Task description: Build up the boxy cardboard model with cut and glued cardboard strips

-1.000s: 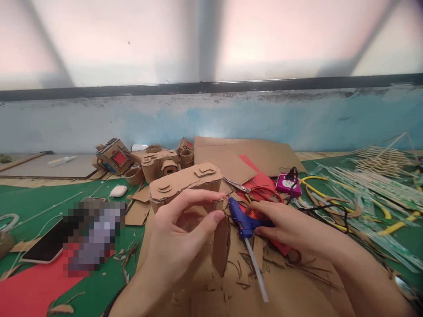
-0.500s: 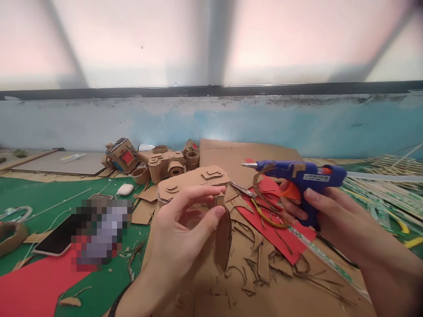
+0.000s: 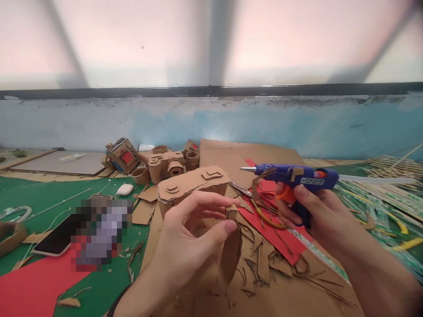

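My left hand [image 3: 190, 235] is closed, with thumb and fingers pinching a cardboard piece [image 3: 231, 253]. A small block-like tab shows at its top between my fingertips, and a rounded flat side hangs below; the rest is behind my hand. In my right hand [image 3: 322, 211] is a blue hot glue gun [image 3: 287, 171], its metal nozzle pointing left and a finger by the orange trigger. The nozzle is apart from the cardboard piece. Just behind my left hand stands a cardboard camera body [image 3: 193, 182] with small raised pieces on top.
Scissors [image 3: 243, 189] and cardboard scraps [image 3: 262, 259] lie around red paper [image 3: 284, 242]. At the back is another cardboard camera [image 3: 167, 165]. A phone [image 3: 59, 235] and a white earbud case [image 3: 125, 189] are on the left. Thin sticks [image 3: 393, 169] are piled at the right.
My left hand has shifted the cardboard piece slightly to the right and tilted it, showing more of its rounded side. The glue gun has moved a little left and down.
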The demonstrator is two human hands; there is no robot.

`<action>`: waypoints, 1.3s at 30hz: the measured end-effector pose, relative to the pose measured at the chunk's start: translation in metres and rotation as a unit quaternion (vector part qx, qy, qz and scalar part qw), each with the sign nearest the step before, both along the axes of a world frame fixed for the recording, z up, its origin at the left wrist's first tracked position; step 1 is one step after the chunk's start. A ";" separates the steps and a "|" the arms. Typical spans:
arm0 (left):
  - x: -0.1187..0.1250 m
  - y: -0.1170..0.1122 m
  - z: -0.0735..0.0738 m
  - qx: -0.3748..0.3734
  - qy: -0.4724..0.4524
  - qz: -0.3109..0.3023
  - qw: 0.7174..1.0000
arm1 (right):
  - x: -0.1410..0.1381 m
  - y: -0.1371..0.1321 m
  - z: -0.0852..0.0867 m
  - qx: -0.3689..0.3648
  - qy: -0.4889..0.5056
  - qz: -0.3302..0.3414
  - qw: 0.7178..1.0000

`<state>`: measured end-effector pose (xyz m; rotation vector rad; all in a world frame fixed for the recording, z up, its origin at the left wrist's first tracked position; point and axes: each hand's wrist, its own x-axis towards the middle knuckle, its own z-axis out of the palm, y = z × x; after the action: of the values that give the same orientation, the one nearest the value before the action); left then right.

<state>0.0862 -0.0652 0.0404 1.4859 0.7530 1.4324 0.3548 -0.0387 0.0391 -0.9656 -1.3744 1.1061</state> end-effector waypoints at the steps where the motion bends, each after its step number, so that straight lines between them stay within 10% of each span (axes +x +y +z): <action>1: 0.000 -0.001 0.000 -0.005 -0.009 -0.018 1.000 | -0.003 0.000 -0.002 -0.001 0.005 0.005 1.000; 11: 0.007 -0.008 -0.005 -0.014 -0.086 -0.145 0.986 | -0.035 -0.004 -0.004 -0.009 -0.059 0.051 0.997; 25: 0.014 -0.016 -0.003 -0.024 0.044 -0.110 0.993 | -0.020 0.003 0.004 0.021 0.070 -0.101 0.992; 39: -0.002 -0.008 0.007 0.025 -0.030 0.043 0.998 | -0.033 -0.023 0.009 0.009 0.105 -0.010 0.994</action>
<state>0.0840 -0.0736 0.0470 1.4565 0.7563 1.5650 0.3219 -0.0619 0.0479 -0.8224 -1.1996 1.1436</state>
